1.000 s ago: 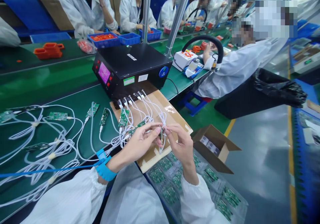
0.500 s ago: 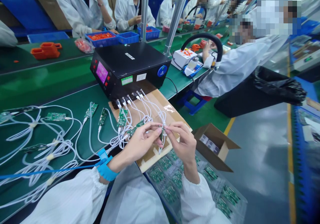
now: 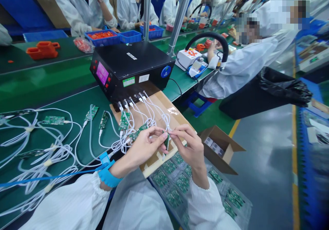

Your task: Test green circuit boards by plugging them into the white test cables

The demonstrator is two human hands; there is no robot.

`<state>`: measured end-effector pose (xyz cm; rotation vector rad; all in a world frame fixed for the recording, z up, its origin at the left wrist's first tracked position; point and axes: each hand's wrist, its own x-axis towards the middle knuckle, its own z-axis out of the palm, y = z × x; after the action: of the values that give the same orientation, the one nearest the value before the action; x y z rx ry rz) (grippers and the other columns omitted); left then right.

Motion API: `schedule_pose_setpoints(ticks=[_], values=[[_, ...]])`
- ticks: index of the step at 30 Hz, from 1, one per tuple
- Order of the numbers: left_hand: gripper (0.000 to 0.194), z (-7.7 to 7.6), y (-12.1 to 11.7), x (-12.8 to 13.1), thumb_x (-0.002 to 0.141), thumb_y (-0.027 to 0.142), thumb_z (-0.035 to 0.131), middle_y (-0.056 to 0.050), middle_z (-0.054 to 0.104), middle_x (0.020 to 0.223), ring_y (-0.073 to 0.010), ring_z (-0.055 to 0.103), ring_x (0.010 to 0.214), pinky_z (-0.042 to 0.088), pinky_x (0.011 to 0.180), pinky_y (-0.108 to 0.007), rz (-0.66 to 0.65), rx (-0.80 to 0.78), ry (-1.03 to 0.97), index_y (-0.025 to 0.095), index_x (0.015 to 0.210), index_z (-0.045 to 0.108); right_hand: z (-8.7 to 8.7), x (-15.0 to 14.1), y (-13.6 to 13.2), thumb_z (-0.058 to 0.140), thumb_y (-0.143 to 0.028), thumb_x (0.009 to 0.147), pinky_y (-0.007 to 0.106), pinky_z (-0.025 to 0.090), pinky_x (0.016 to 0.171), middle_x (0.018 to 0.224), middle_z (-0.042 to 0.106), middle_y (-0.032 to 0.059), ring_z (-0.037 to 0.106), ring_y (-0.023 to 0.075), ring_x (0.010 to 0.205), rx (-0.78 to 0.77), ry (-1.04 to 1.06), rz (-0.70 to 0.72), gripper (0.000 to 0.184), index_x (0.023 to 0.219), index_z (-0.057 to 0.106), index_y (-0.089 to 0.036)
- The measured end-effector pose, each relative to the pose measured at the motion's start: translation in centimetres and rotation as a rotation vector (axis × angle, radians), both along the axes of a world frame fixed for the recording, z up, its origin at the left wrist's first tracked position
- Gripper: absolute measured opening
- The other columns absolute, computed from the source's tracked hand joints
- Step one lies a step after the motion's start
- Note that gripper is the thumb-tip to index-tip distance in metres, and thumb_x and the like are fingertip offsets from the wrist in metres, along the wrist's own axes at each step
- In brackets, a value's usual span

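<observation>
My left hand (image 3: 144,148) and my right hand (image 3: 189,146) meet over a brown cardboard sheet (image 3: 177,115) and pinch a small green circuit board (image 3: 167,141) between their fingertips. A white cable (image 3: 164,118) runs from the board up to the black tester box (image 3: 128,67). A blue wrist strap (image 3: 109,175) sits on my left wrist. More green boards (image 3: 124,119) lie plugged into white cables to the left of my hands.
A clear tray of green circuit boards (image 3: 180,185) rests on my lap. An open cardboard box (image 3: 218,148) stands at the right on the floor. Tangled white cables (image 3: 43,154) cover the green bench. Other people in white coats work behind and at the right.
Both hands have stayed together on the small board, shifting it slightly. The view has drifted a little, so the tester box and bench sit slightly more to the left.
</observation>
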<state>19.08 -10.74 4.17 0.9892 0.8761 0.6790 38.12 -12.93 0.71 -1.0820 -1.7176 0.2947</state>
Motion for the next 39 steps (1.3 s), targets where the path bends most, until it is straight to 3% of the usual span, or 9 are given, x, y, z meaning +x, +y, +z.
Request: schedule_pose_setpoints(ticks=[7, 12, 15, 25, 33, 39], values=[[0.051, -0.4, 0.0, 0.7, 0.086, 0.057, 0.077, 0.0, 0.064, 0.077, -0.0144, 0.071, 0.067, 0.062, 0.072, -0.031, 0.028, -0.043, -0.029, 0.013, 0.106, 0.06, 0.1, -0.2, 0.3, 0.067, -0.013, 0.097, 0.032, 0.059, 0.075, 0.097, 0.07, 0.0046, 0.068, 0.0164, 0.085, -0.034, 0.016, 0.016, 0.024, 0.11, 0.08, -0.029], [0.057, 1.2, 0.2, 1.5, 0.081, 0.056, 0.083, 0.0, 0.065, 0.079, -0.0141, 0.07, 0.065, 0.062, 0.07, -0.031, 0.015, -0.107, -0.109, 0.013, 0.11, 0.061, -0.7, -0.1, 0.5, 0.072, -0.026, 0.096, 0.033, 0.059, 0.074, 0.091, 0.07, 0.0042, 0.068, 0.018, 0.085, -0.119, 0.354, 0.008, 0.01, 0.103, 0.078, -0.026], [0.055, 1.7, 0.1, 1.6, 0.083, 0.057, 0.081, -0.001, 0.066, 0.075, -0.0143, 0.071, 0.065, 0.059, 0.07, -0.029, 0.02, -0.122, -0.074, 0.013, 0.11, 0.062, -0.8, 0.0, 0.5, 0.073, -0.029, 0.095, 0.032, 0.058, 0.072, 0.087, 0.07, 0.0035, 0.068, 0.0175, 0.082, -0.146, 0.452, 0.052, 0.005, 0.095, 0.076, -0.024], [0.058, 0.3, -0.1, 2.5, 0.083, 0.064, 0.077, -0.002, 0.069, 0.074, -0.0178, 0.073, 0.063, 0.059, 0.067, -0.031, 0.054, -0.066, -0.097, 0.014, 0.108, 0.062, 0.0, -1.0, 0.1, 0.067, -0.03, 0.1, 0.03, 0.057, 0.072, 0.088, 0.067, 0.0044, 0.066, 0.0171, 0.083, -0.168, 0.436, 0.008, 0.011, 0.092, 0.07, -0.023], [0.059, 0.3, -0.3, 2.9, 0.083, 0.068, 0.075, -0.001, 0.068, 0.066, -0.0154, 0.07, 0.058, 0.056, 0.062, -0.025, 0.035, -0.063, -0.114, 0.014, 0.102, 0.06, -0.3, -1.5, -0.1, 0.067, -0.035, 0.1, 0.03, 0.057, 0.07, 0.084, 0.067, 0.0047, 0.066, 0.0182, 0.081, -0.167, 0.451, -0.058, 0.015, 0.092, 0.07, -0.022], [0.061, -0.6, 0.1, 3.7, 0.084, 0.07, 0.072, -0.004, 0.069, 0.068, -0.0203, 0.073, 0.061, 0.058, 0.061, -0.03, -0.01, 0.012, -0.085, 0.014, 0.104, 0.062, -0.3, 0.2, -0.5, 0.066, -0.036, 0.1, 0.029, 0.055, 0.069, 0.086, 0.066, 0.0041, 0.065, 0.0176, 0.08, -0.217, 0.388, -0.043, 0.017, 0.091, 0.069, -0.022]])
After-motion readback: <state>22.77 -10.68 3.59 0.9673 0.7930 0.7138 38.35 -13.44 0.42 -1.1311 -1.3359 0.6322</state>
